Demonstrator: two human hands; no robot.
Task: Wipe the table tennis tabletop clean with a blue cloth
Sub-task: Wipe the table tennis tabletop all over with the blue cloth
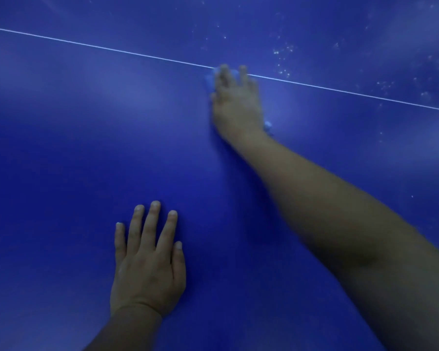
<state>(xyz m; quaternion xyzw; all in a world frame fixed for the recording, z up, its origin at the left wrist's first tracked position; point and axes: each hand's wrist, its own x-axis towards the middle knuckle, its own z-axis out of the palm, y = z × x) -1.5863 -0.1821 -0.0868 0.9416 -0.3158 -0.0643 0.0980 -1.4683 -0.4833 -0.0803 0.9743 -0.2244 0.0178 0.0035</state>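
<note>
— Where is your blue cloth (209, 81) right now?

— It lies flat on the desk (61, 135) just above the centre of the frame, right at the thin white line (99, 46) that runs from the upper left down to the right edge. Most of it is hidden under your right hand (235, 102); only a pale edge shows left of the fingers and a small corner peeks out by the wrist.

— And how is that hand's grip?

— Your fingers look spread and laid out over the cloth, pressing it down. The hand is blurred, so the fingertips are hard to make out.

— What about your other hand?

— Your left hand (147, 264) rests palm down on the blue desk in the lower centre-left, fingers straight and slightly apart, holding nothing, well apart from the cloth.

— Anything else around?

— White specks (284, 50) are scattered over the surface in the upper right, mostly beyond the line.
</note>
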